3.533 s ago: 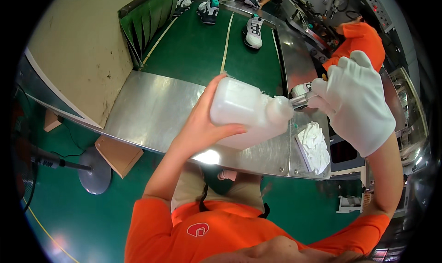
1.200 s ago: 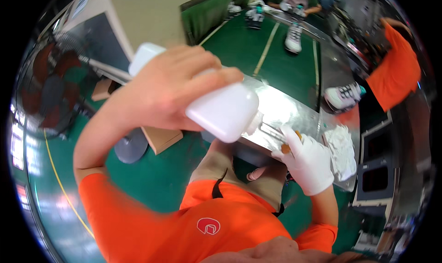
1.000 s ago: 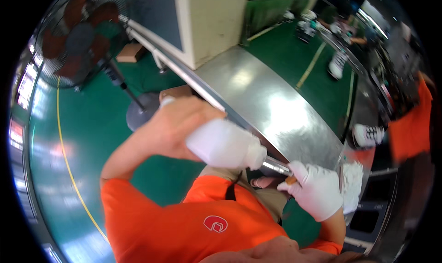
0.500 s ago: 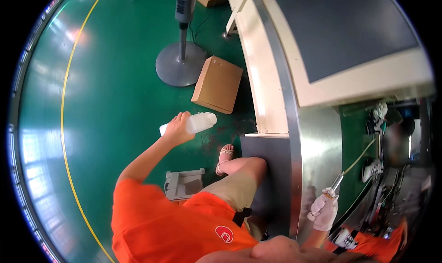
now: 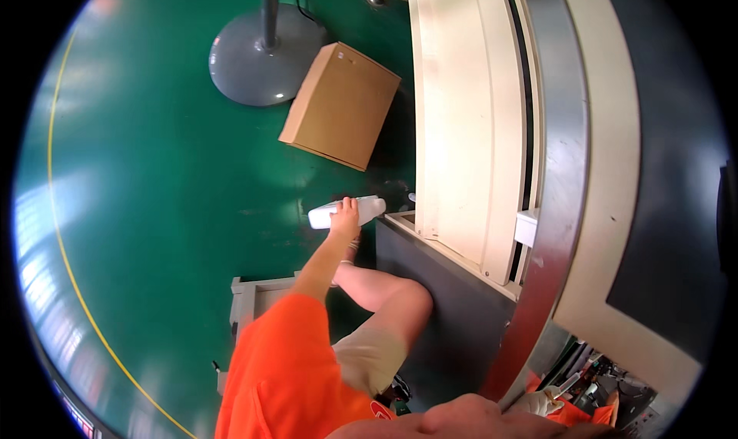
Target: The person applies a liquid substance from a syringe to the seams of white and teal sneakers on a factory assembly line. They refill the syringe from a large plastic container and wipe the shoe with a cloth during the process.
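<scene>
My left hand is closed around the middle of a translucent white plastic bottle, which lies roughly level, its narrower end toward the bench. The bottle is above the floor, near my foot and the dark grey panel under the bench. Low on the right, my right hand wears a white glove and is partly cut off by the bench corner and my body. Its fingers are closed on a slim tool with a pale, shiny shaft; its exact kind is too small to make out.
A cardboard box lies on the green floor beside the round grey base of a stand. The cream bench with its metal edge fills the right. A grey plastic step or crate stands near my left side.
My view has shifted toward the bench. My left hand has carried the bottle rightward, nearer the dark panel. My gloved right hand now sits lower and is more hidden.
</scene>
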`<state>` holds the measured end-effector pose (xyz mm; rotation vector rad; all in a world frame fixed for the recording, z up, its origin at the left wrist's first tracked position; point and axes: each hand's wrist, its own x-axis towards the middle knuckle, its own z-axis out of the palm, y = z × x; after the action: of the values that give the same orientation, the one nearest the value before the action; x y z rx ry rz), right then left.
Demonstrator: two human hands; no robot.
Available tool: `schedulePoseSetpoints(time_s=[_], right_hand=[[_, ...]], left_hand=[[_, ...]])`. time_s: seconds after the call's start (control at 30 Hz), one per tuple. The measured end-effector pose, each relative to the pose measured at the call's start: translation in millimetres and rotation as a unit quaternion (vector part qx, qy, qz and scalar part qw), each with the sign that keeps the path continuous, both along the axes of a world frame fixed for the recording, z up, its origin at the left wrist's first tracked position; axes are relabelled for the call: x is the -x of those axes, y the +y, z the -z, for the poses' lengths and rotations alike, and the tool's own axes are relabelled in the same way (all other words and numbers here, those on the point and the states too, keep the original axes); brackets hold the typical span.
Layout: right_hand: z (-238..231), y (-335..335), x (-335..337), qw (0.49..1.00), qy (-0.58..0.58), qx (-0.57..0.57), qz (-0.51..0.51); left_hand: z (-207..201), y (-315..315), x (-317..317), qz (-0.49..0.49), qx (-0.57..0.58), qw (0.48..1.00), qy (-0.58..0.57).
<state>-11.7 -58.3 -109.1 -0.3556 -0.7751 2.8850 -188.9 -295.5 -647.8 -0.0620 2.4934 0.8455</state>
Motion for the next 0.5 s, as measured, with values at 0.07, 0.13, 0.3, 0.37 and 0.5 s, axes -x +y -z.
schedulePoseSetpoints(time_s=[0.07,0.13,0.3,0.37,0.5], right_hand=[[-3.0,1.7,2.4,1.0,-0.018,-0.008,0.016],[-5.6,2.2,4.0,0.999,-0.032,-0.016,0.029],[-10.4,0.7,2.5,0.997,-0.054,-0.031,0.045],[-10.7,1.6,1.0,0.997,-0.053,-0.032,0.044],[-4.0,2.1,0.3,0.999,-0.032,-0.017,0.036]], left_hand=[[18.4,40.2,0.5,-0.015,-0.034,0.999,0.032],[34.3,70.1,4.7,-0.016,-0.097,0.995,0.006],[42.0,104.9,15.5,0.016,-0.093,0.992,-0.087],[35.4,103.1,17.5,-0.003,-0.099,0.989,-0.114],[28.5,71.9,-1.2,-0.012,-0.108,0.99,-0.087]])
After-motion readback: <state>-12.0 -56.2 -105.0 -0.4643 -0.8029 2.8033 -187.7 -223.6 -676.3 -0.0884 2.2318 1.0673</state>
